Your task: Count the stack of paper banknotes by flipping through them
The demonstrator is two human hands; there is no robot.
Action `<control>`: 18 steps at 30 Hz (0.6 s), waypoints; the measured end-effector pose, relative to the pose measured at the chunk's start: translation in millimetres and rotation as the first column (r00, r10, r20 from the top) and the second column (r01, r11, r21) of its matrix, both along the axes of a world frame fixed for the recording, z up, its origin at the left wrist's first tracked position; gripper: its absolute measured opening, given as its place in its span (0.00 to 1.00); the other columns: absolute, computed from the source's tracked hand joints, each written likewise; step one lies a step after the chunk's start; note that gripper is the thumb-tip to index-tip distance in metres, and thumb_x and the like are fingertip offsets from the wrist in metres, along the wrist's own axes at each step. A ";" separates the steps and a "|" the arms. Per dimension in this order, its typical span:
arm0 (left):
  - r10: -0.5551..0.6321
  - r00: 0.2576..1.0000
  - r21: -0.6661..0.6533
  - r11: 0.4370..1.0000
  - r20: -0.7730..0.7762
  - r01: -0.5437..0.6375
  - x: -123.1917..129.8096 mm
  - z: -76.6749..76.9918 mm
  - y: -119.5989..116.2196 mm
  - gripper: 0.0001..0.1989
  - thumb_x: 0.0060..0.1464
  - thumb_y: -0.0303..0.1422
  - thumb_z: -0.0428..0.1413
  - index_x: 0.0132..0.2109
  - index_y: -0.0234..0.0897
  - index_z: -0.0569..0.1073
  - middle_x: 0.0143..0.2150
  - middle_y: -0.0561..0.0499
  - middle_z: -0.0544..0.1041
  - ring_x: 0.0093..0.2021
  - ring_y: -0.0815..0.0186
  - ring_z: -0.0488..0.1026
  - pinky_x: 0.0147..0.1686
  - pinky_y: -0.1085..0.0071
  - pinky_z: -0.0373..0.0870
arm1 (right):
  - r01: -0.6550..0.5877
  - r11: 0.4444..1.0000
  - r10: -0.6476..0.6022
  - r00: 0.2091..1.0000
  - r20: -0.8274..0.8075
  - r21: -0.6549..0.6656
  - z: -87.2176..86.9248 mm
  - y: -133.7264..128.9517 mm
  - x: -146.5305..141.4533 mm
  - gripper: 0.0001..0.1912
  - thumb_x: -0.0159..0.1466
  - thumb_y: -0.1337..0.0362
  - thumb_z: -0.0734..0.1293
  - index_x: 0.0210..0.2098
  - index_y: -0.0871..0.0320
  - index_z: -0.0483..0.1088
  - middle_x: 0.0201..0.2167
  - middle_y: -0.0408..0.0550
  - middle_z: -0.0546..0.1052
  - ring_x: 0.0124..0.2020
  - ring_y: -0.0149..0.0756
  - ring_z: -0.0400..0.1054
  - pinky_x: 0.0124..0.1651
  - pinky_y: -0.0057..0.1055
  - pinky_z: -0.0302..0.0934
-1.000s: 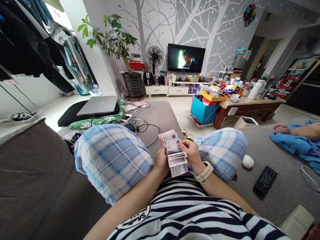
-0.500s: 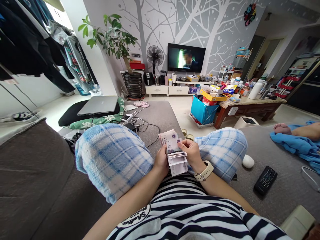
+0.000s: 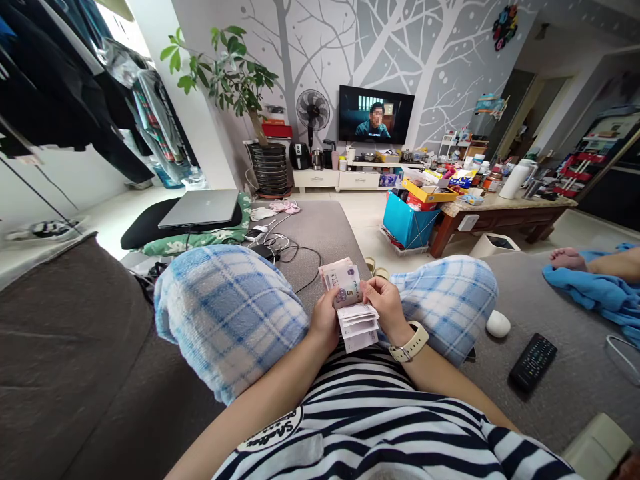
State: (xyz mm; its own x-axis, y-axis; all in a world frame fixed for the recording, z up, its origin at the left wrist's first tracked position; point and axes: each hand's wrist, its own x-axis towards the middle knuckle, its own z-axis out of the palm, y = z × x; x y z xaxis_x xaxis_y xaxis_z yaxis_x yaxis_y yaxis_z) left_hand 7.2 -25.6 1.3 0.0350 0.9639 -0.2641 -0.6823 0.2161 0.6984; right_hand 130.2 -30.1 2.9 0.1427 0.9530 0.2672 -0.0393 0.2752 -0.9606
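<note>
Between my knees, a stack of banknotes (image 3: pixel 345 283) is held up in front of my striped shirt. My left hand (image 3: pixel 325 320) is closed round the stack's left side, thumb on top. The upper notes stand fanned, and a "5" shows on the front one. Several notes are folded down (image 3: pixel 359 323) toward my belly. At the right edge of the front note, my right hand (image 3: pixel 385 303) pinches with thumb and forefinger; a pale watch (image 3: pixel 410 341) sits on that wrist. Blue-and-white plaid cloth (image 3: pixel 235 320) covers both knees.
On the grey sofa to the right lie a black remote control (image 3: pixel 533 362) and a white mouse (image 3: pixel 498 324). Another person's foot (image 3: pixel 569 259) rests on blue cloth. Ahead on the left are a closed laptop (image 3: pixel 200 208) and tangled cables (image 3: pixel 295 253). A cluttered table (image 3: pixel 505 207) stands beyond.
The front note's printed face has changed, now showing a large "5". More notes lie folded down, and my right hand remains at the stack's right edge. The television picture differs.
</note>
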 end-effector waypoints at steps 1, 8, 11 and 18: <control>-0.002 1.000 0.002 1.000 -0.006 0.002 -0.3 1.0 -0.8 0.08 0.51 0.30 0.57 0.38 0.30 0.78 0.33 0.43 0.82 0.32 0.59 0.80 0.38 0.64 0.77 | 0.030 1.000 -0.030 1.000 -0.005 -0.005 0.5 0.3 -0.4 0.22 0.54 0.47 0.73 0.21 0.56 0.66 0.18 0.39 0.66 0.22 0.30 0.57 0.27 0.30 0.53; -0.027 0.999 0.007 1.000 -0.018 0.027 -2.1 4.3 -5.3 0.11 0.45 0.25 0.60 0.39 0.30 0.78 0.32 0.45 0.82 0.30 0.61 0.78 0.36 0.66 0.76 | 0.064 0.997 -0.066 0.998 -0.022 -0.048 -1.8 4.6 0.2 0.21 0.50 0.48 0.75 0.22 0.57 0.66 0.19 0.38 0.64 0.23 0.29 0.55 0.27 0.29 0.50; -0.005 1.000 0.007 1.000 -0.029 0.006 -1.3 1.7 -3.6 0.09 0.46 0.25 0.59 0.38 0.30 0.78 0.32 0.45 0.82 0.31 0.61 0.79 0.36 0.67 0.75 | 0.073 0.997 -0.072 0.997 0.013 -0.036 -4.0 4.9 1.0 0.21 0.52 0.49 0.74 0.21 0.57 0.65 0.19 0.38 0.64 0.23 0.29 0.54 0.27 0.29 0.50; -0.003 1.000 0.015 1.000 0.027 0.003 -0.5 -3.7 1.5 0.11 0.54 0.33 0.57 0.41 0.29 0.78 0.38 0.42 0.83 0.38 0.59 0.81 0.44 0.64 0.76 | 0.047 0.999 -0.047 0.998 -0.040 -0.009 -0.3 1.0 -1.9 0.18 0.53 0.51 0.74 0.22 0.57 0.66 0.19 0.38 0.64 0.22 0.29 0.55 0.27 0.29 0.50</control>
